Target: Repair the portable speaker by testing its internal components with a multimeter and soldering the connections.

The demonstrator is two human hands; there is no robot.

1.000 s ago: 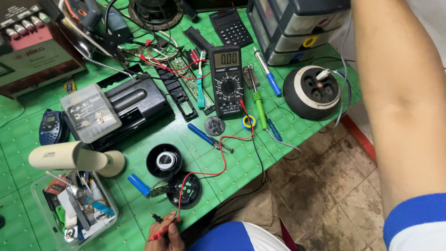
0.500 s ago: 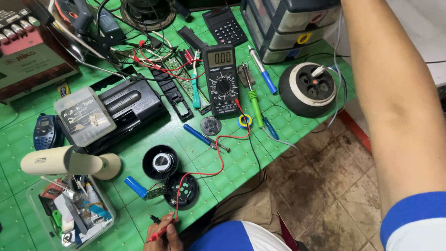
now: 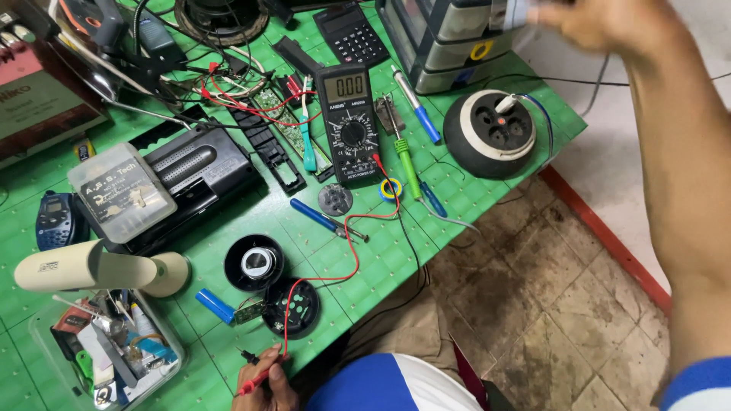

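Left hand [image 3: 263, 380], at the table's [image 3: 472, 198] near edge, pinches the red probe [image 3: 255, 380] and a black probe between its fingers; tips lie just short of the round black part [image 3: 293, 308]. Right hand [image 3: 601, 23], raised and blurred at the drawer unit [image 3: 449, 38]; grip cannot be told. Risk: the red lead [image 3: 346, 251] crossing the blue screwdriver [image 3: 320, 217] may snag, dragging the meter [image 3: 350, 122].
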